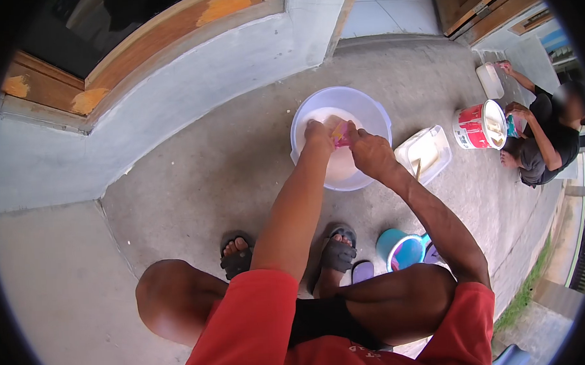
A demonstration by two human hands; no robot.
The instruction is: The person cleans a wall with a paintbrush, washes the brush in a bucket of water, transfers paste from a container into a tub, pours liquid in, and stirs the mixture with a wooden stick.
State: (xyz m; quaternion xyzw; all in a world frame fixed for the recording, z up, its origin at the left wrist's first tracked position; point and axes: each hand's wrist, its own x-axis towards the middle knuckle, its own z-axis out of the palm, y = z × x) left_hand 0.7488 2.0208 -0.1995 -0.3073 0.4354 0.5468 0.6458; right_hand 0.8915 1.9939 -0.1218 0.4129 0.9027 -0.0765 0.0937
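Bare grey concrete floor (194,167) is filling most of the frame, with a plastered wall (171,90) and a patched wooden door frame (162,38) running across the upper left. Low in the frame, the person's feet in dark sandals (338,255) are resting on the floor. At upper centre a white plastic basin (368,111) is sitting on the concrete, holding milky water. The left hand (318,134) and the right hand (368,152) are meeting over it, both pinching a small pink and yellow piece (340,133), perhaps a sponge or cloth; I cannot tell which. It looks light, soft and wet, likely slippery, so gripping it at both ends as now seems sound. Right of the basin a white rectangular tub (428,150) is lying, a blue cup (403,249) below it, then a red and white bucket (479,125). At the far right another person (545,139) is sitting, working.
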